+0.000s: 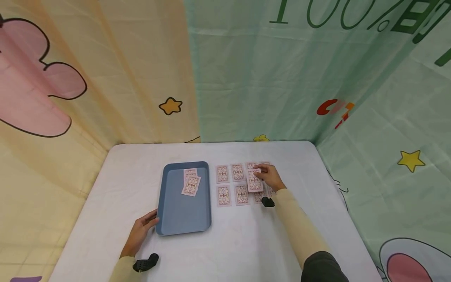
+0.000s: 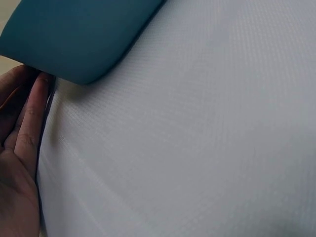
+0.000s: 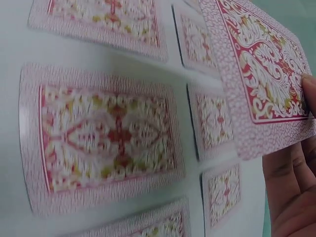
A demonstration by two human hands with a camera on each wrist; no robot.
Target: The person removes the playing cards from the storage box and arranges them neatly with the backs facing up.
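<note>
A playing card (image 1: pixel 254 181), patterned red-and-white back showing, is pinched between the thumb and fingers of my right hand (image 1: pixel 270 177). In the right wrist view that card (image 3: pixel 269 64) is tilted up over the other cards. Below it on the table lie several cards in two rows, among them one card (image 1: pixel 223 196) at the front left. My left hand (image 1: pixel 139 233) touches the blue tray (image 1: pixel 163 203) near its front left corner. Fairly straight fingers (image 2: pixel 32 118) reach the rim in the left wrist view, their tips partly hidden by the tray.
Overlapping cards (image 1: pixel 191 185) lie face down in the tray's upper part. A white cloth covers the table (image 1: pixel 239 250). Behind it and along both sides hang printed curtains (image 1: pixel 246 86). Black wrist devices (image 1: pixel 146 263) are worn on both arms.
</note>
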